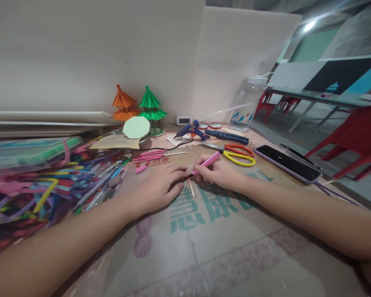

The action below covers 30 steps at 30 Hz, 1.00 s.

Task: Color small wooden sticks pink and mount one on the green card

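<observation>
My right hand (214,169) is closed around a pink marker pen (208,161), its dark tip pointing down and left. The tip meets a thin wooden stick (191,187), partly coloured pink, on the cardboard. Opposite, my left hand (160,181) steadies the stick with its fingertips; the upper end is partly hidden by the fingers. A pink pen cap (140,168) lies beyond my left hand. Behind it is a bunch of pink sticks (150,155) with a plain stick (175,154) beside it. Scissors (238,154) with red and yellow handles lie beyond my right hand.
At the back stand orange (123,103) and green (152,105) pagoda models, a glue gun (191,130), pliers (228,136) and a water bottle (243,107). Colourful pipe cleaners (43,185) crowd the left. A phone (287,163) lies right, near the table edge.
</observation>
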Each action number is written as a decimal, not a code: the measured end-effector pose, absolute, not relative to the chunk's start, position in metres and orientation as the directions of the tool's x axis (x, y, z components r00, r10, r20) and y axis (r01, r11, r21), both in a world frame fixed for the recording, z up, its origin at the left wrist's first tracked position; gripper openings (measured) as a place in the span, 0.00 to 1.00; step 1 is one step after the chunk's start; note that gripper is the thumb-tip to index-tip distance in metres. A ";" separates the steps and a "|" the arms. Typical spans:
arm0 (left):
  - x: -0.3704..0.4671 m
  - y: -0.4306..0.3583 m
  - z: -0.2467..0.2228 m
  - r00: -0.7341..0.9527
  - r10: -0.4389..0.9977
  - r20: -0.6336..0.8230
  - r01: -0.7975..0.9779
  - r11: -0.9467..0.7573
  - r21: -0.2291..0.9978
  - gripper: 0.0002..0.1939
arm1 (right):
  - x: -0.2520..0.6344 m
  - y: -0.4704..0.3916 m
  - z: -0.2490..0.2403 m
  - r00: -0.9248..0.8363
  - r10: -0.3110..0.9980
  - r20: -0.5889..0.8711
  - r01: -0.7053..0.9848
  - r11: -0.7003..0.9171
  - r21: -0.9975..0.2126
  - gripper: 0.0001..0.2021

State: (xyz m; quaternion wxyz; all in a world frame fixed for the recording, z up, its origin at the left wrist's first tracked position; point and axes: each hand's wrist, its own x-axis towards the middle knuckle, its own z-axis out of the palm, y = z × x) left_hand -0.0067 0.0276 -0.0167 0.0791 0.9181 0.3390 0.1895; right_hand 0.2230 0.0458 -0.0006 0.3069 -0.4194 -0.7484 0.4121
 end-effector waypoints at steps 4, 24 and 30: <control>-0.007 0.027 -0.017 0.684 0.667 0.297 0.602 -0.745 0.287 0.18 | 0.225 0.044 0.003 -0.505 0.859 0.087 0.357 0.299 -0.885 0.08; -0.008 0.028 -0.018 0.698 0.655 0.290 0.610 -0.756 0.238 0.18 | 0.226 0.033 0.010 -0.652 0.758 -0.035 0.287 0.204 -0.936 0.06; -0.007 0.027 -0.015 0.708 0.636 0.305 0.583 -0.771 0.254 0.17 | 0.226 0.039 0.009 -0.508 0.858 0.070 0.232 0.214 -0.949 0.08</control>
